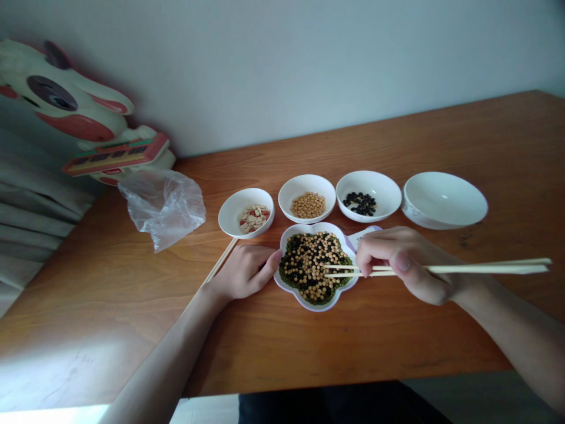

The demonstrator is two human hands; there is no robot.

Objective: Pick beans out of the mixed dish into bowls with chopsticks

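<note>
A flower-shaped white dish (282,278) with a purple edge holds mixed yellow, black and green beans. My left hand (248,271) grips its left rim, thumb on the edge. With my right hand (404,262) I hold a pair of chopsticks (485,268), their tips among the beans in the dish. Behind the dish are a bowl (229,219) of pale seeds with reddish pieces, a bowl (286,194) of yellow beans, a bowl (388,194) of black beans, and a fourth bowl (445,200) with nothing visible inside.
Another chopstick pair (222,258) lies partly beneath my left hand and wrist. A crumpled clear plastic bag (165,206) lies on the wooden table (309,353) at the left. Behind it stands a cow-shaped toy keyboard (119,153) against the wall.
</note>
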